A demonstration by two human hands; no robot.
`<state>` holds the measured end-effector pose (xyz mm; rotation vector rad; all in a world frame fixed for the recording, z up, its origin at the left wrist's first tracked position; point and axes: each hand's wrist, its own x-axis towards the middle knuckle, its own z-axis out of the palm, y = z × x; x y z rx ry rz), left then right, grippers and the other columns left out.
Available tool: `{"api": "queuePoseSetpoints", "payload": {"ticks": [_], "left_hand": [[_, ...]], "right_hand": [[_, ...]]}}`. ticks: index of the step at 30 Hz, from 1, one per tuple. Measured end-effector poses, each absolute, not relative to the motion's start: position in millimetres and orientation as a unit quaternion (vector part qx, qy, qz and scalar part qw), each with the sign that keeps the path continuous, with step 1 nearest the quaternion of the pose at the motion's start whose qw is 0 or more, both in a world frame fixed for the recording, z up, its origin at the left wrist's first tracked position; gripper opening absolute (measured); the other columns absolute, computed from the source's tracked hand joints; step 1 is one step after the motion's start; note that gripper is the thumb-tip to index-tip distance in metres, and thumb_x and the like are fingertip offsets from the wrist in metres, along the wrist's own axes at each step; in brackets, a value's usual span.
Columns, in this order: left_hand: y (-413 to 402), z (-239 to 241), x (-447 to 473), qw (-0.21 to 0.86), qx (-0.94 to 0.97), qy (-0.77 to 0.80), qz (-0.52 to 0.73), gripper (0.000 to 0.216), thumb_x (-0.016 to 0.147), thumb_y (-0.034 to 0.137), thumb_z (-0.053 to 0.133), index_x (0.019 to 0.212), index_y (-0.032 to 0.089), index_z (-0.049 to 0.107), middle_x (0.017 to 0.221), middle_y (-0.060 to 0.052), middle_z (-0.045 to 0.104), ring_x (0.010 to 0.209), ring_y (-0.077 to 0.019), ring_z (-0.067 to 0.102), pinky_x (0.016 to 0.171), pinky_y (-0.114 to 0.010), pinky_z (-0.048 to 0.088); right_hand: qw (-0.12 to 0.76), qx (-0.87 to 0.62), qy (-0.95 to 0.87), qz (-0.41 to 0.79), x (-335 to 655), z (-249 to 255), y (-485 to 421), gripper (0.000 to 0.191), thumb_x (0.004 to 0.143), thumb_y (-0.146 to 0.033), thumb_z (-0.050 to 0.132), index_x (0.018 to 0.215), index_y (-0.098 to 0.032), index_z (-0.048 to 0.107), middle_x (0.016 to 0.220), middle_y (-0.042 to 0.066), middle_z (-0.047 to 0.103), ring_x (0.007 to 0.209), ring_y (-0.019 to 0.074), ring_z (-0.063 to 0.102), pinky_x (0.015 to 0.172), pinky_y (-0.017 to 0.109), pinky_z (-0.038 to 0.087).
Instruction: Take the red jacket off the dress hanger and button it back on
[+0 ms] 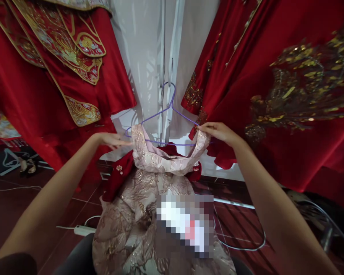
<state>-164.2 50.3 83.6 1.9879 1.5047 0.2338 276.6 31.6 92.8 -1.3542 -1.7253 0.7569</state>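
Observation:
A pale pink brocade dress [160, 191] with gold threads hangs by its wide straps on a purple wire hanger [172, 103]. My right hand [220, 131] pinches the right strap at its top, close to the hanger's sloping arm. At the left strap [138, 139], my left hand [113, 140] is stretched out, slightly blurred, with its fingertips at the strap's outer edge; whether they touch it is unclear. Dark red cloth [119, 177] with a beaded ornament shows behind the bodice. A pixelated patch covers part of the skirt, which spreads over my lap.
Red embroidered garments hang on the left [83, 76] and on the right [235, 95]. A white metal pole [162, 68] stands behind the hanger. On the dark red tiled floor lie a white power strip [84, 230] and cables; high-heeled shoes [28, 166] sit at far left.

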Motion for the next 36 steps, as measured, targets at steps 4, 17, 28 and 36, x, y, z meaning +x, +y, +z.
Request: {"api": "queuePoseSetpoints", "payload": {"ticks": [4, 17, 28, 36], "left_hand": [[76, 80, -130, 0.207, 0.796, 0.474, 0.314, 0.052, 0.077, 0.057, 0.044, 0.104, 0.015, 0.057, 0.103, -0.011, 0.061, 0.089, -0.0166, 0.057, 0.074, -0.025, 0.046], [73, 31, -161, 0.05, 0.696, 0.645, 0.311, 0.043, 0.08, 0.044, 0.039, 0.047, 0.017, 0.045, 0.044, 0.0, 0.039, 0.048, -0.0113, 0.038, 0.049, -0.025, 0.023], [21, 42, -52, -0.076, 0.924, 0.308, 0.213, 0.035, 0.089, 0.035, 0.037, 0.085, 0.017, 0.067, 0.112, -0.009, 0.06, 0.106, -0.0189, 0.052, 0.095, -0.033, 0.038], [39, 40, -9, -0.051, 0.945, 0.299, 0.127, 0.029, 0.087, 0.033, 0.045, 0.081, 0.018, 0.07, 0.117, -0.007, 0.059, 0.116, -0.0197, 0.049, 0.107, -0.044, 0.024]], "right_hand": [[0.463, -0.519, -0.673, 0.253, 274, 81, 35, 0.041, 0.058, -0.057, 0.068, 0.074, -0.02, 0.068, 0.078, 0.003, 0.067, 0.068, 0.0149, 0.058, 0.065, 0.027, 0.045], [0.604, -0.62, -0.452, 0.217, 307, 28, 30, 0.032, 0.053, -0.047, 0.073, 0.064, -0.019, 0.065, 0.058, 0.002, 0.063, 0.053, 0.0167, 0.055, 0.05, 0.029, 0.043], [0.29, -0.535, -0.764, 0.215, 257, 45, -38, 0.033, 0.068, -0.054, 0.062, 0.066, -0.022, 0.068, 0.068, 0.002, 0.068, 0.067, 0.018, 0.061, 0.062, 0.027, 0.043], [0.435, -0.576, -0.692, -0.003, 267, 72, -14, 0.024, 0.077, -0.043, 0.056, 0.081, -0.022, 0.069, 0.102, 0.005, 0.068, 0.093, 0.024, 0.063, 0.083, 0.033, 0.044]]}}
